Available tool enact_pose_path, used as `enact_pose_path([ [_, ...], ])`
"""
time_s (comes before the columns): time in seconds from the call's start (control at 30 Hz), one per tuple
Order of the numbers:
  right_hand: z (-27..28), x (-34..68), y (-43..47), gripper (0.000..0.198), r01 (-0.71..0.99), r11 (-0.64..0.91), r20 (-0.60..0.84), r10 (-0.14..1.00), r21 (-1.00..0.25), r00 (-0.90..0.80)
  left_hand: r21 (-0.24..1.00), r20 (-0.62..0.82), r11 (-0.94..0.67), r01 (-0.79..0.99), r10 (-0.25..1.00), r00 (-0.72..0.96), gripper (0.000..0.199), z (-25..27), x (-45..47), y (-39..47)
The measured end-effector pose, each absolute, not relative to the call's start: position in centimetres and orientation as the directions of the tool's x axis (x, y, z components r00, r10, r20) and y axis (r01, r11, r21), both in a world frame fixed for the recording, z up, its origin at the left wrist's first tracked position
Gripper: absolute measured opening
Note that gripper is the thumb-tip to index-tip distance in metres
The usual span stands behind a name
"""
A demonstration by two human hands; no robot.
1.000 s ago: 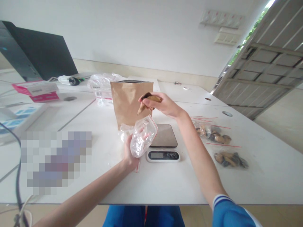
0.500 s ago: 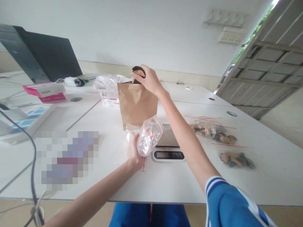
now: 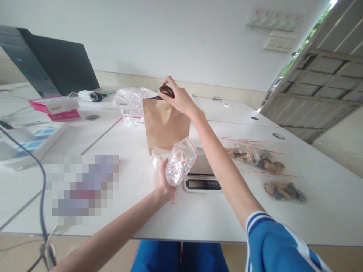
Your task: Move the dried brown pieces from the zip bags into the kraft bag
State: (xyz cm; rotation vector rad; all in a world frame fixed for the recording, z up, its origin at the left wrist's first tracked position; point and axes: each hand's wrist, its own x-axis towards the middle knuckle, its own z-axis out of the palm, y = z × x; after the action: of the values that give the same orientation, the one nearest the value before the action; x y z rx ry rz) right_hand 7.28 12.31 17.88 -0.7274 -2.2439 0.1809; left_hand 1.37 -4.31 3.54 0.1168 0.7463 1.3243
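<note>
My right hand (image 3: 181, 99) is at the mouth of an upright brown paper bag (image 3: 167, 122), its fingers closed on a dark dried mushroom (image 3: 167, 90). More dark pieces show at the bag's opening; the inside is hidden. In front of the paper bag, my left hand (image 3: 165, 183) grips a clear zip bag (image 3: 178, 166) with a red seal line. That plastic looks crumpled, with no mushrooms visible in it. Just right of my left hand sits a kitchen scale (image 3: 202, 183), partly covered by my right forearm.
Zip bags of dried mushrooms (image 3: 268, 162) lie on the right, one more bag (image 3: 285, 190) nearer me. Clear-wrapped packages (image 3: 132, 104) stand behind the paper bag. Pink boxes (image 3: 56, 107), a computer tower (image 3: 62, 62) and a dark cable (image 3: 42, 196) are at left.
My right hand has tipped the mushroom, which now shows its dark side rather than its tan underside. The left hand keeps its hold on the zip bag; the view shifts slightly.
</note>
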Motion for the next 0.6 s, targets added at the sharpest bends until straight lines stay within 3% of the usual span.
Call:
enact_pose_path([
  [0.1, 17.9, 7.2, 11.7, 0.020, 0.493, 0.825, 0.600, 0.549, -0.277, -0.582, 0.490, -0.420, 0.279, -0.826, 0.906, 0.056, 0.054, 3.5, 1.4, -4.3],
  [0.27, 17.3, 6.7, 10.9, 0.039, 0.641, 0.746, 0.582, 0.606, -0.179, -0.542, 0.510, -0.411, 0.270, -0.817, 0.911, 0.044, 0.054, 3.4, 1.3, -4.3],
  [0.4, 17.1, 6.6, 10.6, 0.046, 0.689, 0.702, 0.577, 0.642, -0.179, -0.505, 0.516, -0.392, 0.268, -0.814, 0.918, 0.054, 0.055, 3.3, 1.3, -4.3],
  [0.6, 17.6, 6.8, 10.9, 0.021, 0.656, 0.707, 0.538, 0.673, -0.265, -0.508, 0.521, -0.416, 0.262, -0.812, 0.909, 0.027, 0.054, 3.5, 1.4, -4.3],
])
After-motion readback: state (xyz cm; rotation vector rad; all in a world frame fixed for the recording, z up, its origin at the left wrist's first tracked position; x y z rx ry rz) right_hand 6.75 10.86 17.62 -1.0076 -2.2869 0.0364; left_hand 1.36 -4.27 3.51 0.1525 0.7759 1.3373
